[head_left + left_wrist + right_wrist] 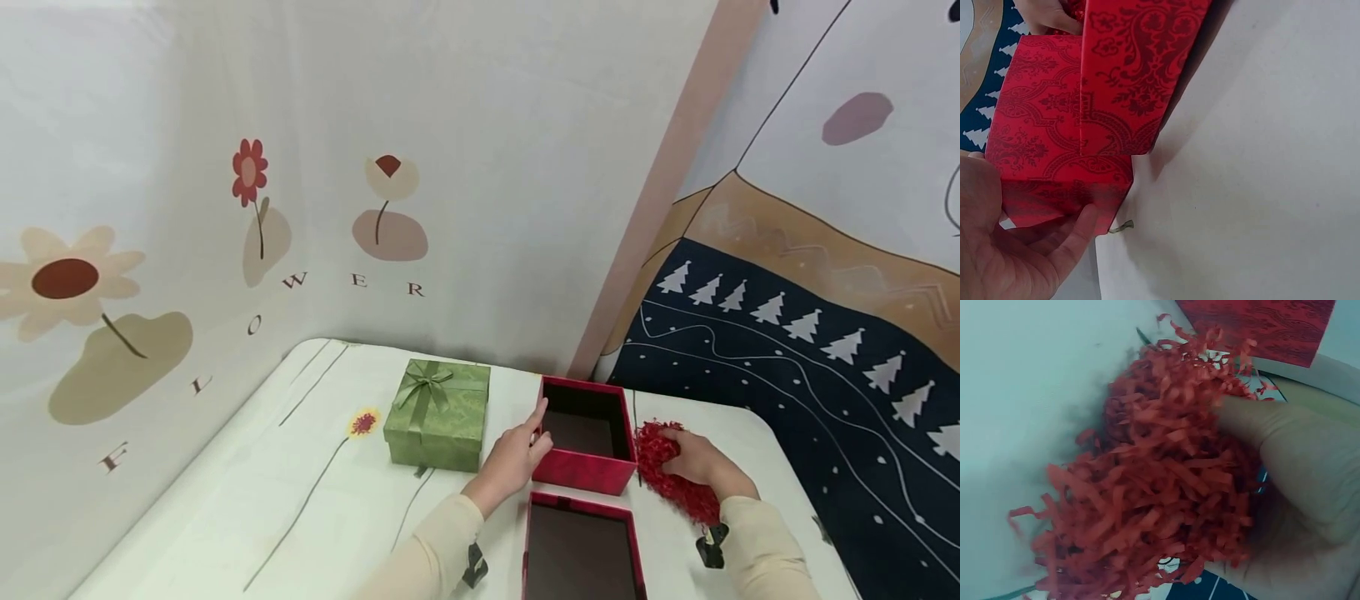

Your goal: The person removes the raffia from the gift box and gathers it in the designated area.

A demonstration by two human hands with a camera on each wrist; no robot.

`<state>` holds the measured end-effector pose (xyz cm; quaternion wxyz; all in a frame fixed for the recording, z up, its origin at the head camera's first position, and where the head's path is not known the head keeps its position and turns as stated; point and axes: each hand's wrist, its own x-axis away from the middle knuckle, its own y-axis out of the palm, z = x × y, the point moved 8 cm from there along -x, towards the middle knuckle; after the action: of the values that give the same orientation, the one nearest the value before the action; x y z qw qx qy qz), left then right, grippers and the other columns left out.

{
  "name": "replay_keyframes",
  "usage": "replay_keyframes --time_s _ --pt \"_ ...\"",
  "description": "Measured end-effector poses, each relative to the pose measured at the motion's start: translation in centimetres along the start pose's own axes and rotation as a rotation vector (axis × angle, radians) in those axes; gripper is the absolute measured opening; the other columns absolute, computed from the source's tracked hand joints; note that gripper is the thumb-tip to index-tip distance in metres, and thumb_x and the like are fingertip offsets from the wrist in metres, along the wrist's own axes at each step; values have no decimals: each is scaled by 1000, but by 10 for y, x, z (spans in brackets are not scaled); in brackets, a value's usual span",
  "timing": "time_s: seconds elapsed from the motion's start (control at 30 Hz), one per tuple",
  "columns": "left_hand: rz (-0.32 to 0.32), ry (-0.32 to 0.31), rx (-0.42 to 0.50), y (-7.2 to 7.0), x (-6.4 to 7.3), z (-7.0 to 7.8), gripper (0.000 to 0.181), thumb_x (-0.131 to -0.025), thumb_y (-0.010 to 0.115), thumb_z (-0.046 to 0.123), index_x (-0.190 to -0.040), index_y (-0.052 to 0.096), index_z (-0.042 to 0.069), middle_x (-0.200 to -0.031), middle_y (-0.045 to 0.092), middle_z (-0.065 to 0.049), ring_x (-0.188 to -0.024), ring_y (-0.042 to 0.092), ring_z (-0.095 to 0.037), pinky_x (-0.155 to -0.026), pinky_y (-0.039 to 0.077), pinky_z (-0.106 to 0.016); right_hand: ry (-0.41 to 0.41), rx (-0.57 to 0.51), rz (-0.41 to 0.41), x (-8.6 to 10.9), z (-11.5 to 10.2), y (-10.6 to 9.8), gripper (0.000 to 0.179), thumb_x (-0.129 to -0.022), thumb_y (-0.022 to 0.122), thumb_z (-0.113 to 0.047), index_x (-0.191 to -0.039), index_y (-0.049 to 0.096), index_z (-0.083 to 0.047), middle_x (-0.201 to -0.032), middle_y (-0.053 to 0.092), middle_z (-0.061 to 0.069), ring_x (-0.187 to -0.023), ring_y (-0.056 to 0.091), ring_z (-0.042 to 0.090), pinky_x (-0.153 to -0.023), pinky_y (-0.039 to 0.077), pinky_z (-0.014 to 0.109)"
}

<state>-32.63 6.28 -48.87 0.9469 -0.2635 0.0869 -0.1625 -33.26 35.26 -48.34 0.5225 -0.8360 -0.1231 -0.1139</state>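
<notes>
An open red patterned box point(584, 472) with a dark inside stands on the white table. My left hand point(513, 457) holds it at its near left corner. The left wrist view shows fingers point(1088, 220) against the outside of its side wall. To the right of the box, my right hand point(697, 460) grips a bunch of red shredded paper point(681, 493). Loose strips point(1147, 475) spread out from the thumb in the right wrist view; the other fingertips are hidden. Nearer to me lies the red box lid point(581, 550), its dark inside facing up.
A closed green gift box point(442, 408) with a ribbon bow stands left of the red box. The flower-printed cloth point(300, 475) covers the table. Behind it rises a pale printed wall curtain point(487, 208), with a dark tree-patterned hanging point(825, 392) at the right.
</notes>
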Motion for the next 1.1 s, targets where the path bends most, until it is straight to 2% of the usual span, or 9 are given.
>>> replay_keyframes --time_s 0.13,0.23,0.4,0.47,0.57,0.67,0.73,0.87,1.1 --pt "-5 -2 -8 1 0 -1 66 -108 49 36 -167 21 28 -52 41 5 -45 29 -8 -51 37 -26 13 1 19 3 1 0 74 -91 75 -16 -150 40 9 -138 45 43 -114 52 50 -95 51 65" --pt "-8 -2 -11 1 -1 -1 66 -108 48 37 -167 20 29 -54 44 4 -46 29 -7 -52 38 -27 26 26 65 9 -1 -6 81 -91 75 -29 -153 36 5 -141 35 47 -123 42 61 -94 49 71" --pt "-10 1 -16 0 -2 0 66 -108 47 38 -167 20 28 -57 50 2 -49 32 -10 -61 43 -28 28 56 217 20 -10 -18 89 -95 68 -44 -157 27 6 -153 7 50 -139 5 73 -104 23 85" --pt "-15 0 -32 0 -1 1 65 -108 46 39 -167 20 27 -60 54 -2 -55 43 -12 -67 46 -30 8 53 296 25 -17 -21 86 -98 63 -43 -157 26 7 -156 2 49 -142 1 71 -107 15 84" --pt "-14 11 -59 -1 1 3 67 -109 47 40 -167 20 23 -90 72 -10 -84 68 -20 -79 52 -36 -33 33 379 33 -30 -22 77 -103 57 -38 -157 28 9 -158 1 48 -145 0 67 -111 10 82" --pt "-12 6 -98 -3 8 5 73 -109 50 44 -167 17 16 -133 67 -17 -124 64 -30 -97 54 -45 -71 13 410 41 -44 -17 72 -104 56 -34 -156 31 8 -159 4 46 -147 0 65 -111 10 81" --pt "-23 -7 -110 -3 16 7 82 -107 52 49 -167 12 11 -149 54 -19 -133 57 -34 -108 48 -50 -95 15 423 48 -54 -14 70 -104 58 -32 -156 33 8 -160 8 45 -147 3 64 -111 12 81" --pt "-55 -26 -142 -3 43 17 93 -104 56 53 -165 8 2 -158 43 -21 -144 45 -37 -113 43 -52 -122 33 443 64 -71 -12 70 -100 65 -30 -155 38 5 -160 13 44 -146 8 64 -107 19 82" --pt "-92 -8 -320 -26 109 26 85 -103 58 52 -161 27 -2 -160 41 -21 -144 42 -38 -112 43 -54 -163 30 437 94 -89 8 72 -97 72 -29 -155 42 0 -160 20 39 -147 15 60 -104 25 82"
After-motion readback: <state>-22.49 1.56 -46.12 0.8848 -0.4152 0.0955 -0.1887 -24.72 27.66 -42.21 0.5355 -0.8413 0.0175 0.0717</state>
